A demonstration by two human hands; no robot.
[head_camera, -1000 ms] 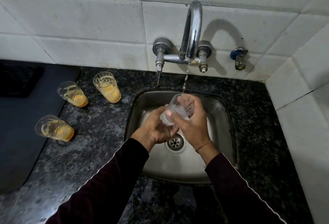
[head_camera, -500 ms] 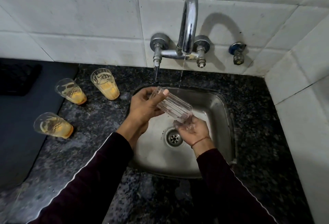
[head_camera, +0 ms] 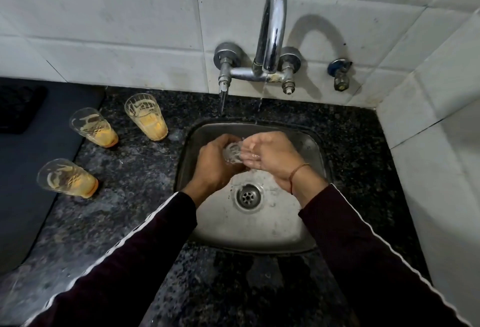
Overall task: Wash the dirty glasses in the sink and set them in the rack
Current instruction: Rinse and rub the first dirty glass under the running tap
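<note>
My left hand [head_camera: 213, 163] grips a clear ribbed glass [head_camera: 232, 153] low over the steel sink [head_camera: 315, 150], its mouth turned toward my right hand [head_camera: 270, 156]. My right hand lies cupped and palm up against the glass mouth, fingers relaxed and wet. A thin stream of water falls from the chrome tap [head_camera: 271, 33] behind my hands. Three dirty glasses with orange residue stand on the dark counter to the left: one [head_camera: 146, 117] nearest the sink, one [head_camera: 93, 127] beside it, one [head_camera: 66, 178] closer to me. No rack is in view.
A dark grey mat [head_camera: 31, 170] covers the counter at the left. The drain [head_camera: 248, 196] sits mid-sink. White tiled walls rise behind and at the right, with a small blue-handled valve [head_camera: 340, 73] right of the tap. Speckled granite counter [head_camera: 233, 287] runs along the front.
The glass has passed from being held between both hands, tilted, to my left hand alone. My hands have come together lower in the sink, and my right hand now cups against the mouth.
</note>
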